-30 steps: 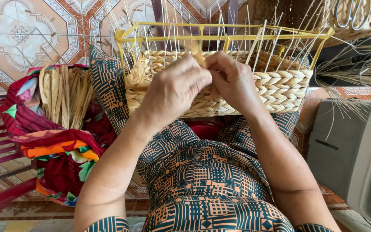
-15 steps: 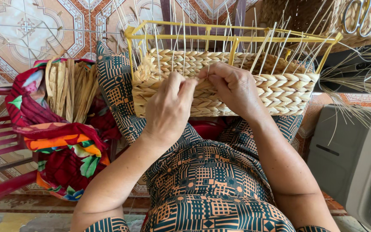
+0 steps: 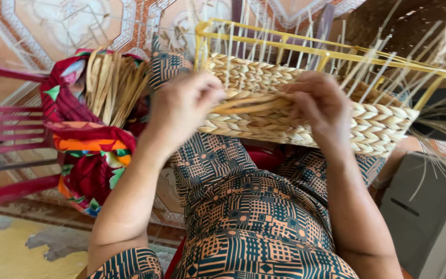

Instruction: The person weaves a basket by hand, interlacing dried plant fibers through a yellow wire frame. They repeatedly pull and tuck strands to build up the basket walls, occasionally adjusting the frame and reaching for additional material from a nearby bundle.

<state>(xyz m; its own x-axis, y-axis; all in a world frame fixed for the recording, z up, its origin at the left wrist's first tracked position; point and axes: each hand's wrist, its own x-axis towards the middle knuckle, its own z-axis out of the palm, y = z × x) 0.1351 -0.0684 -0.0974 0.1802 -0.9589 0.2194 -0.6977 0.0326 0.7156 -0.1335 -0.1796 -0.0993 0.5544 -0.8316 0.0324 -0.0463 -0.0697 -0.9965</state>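
Half-woven straw basket [image 3: 336, 121] on yellow wire frame [image 3: 316, 51], resting on lap. Left hand [image 3: 181, 111] and right hand [image 3: 318, 106] both pinch weaving strand [image 3: 251, 106] at near wall. Strand likely light, pliable, brittle if kinked; best held close to weave.

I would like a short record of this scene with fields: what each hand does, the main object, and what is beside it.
left hand: grips a flat straw strand at the basket wall
right hand: pinches the same strand from the other side
basket: half-woven, on the lap, inside a yellow wire frame
beside: bundle of straw in a colourful cloth, on the left
floor: patterned tiles
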